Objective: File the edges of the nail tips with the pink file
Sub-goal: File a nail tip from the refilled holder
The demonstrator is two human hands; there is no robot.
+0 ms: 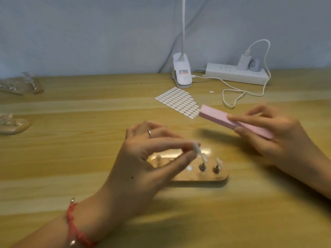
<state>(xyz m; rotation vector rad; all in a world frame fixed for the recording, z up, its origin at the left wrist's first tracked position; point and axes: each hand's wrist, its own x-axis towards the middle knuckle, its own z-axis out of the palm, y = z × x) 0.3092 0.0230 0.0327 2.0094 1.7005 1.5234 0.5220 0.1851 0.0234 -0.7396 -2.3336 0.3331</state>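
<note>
My right hand point(279, 138) grips a pink block file point(220, 116) by its near end, and the free end points up and left above the table. My left hand point(143, 163) pinches a clear nail tip on its small stand point(250, 149) between thumb and forefinger, lifted just above a clear holder base point(215, 178). Two more nail tips on metal stands point(202, 164) point(216, 166) are upright in the base; another point(158, 159) shows behind my left hand. File and held tip are apart.
A sheet of white adhesive tabs point(179, 101) lies behind the file. Beyond it stand a white clip lamp point(181, 74) and a power strip point(236, 73) with a charger and looping cable point(232, 97). Clear plastic bags point(19, 85) point(12, 124) lie at the far left.
</note>
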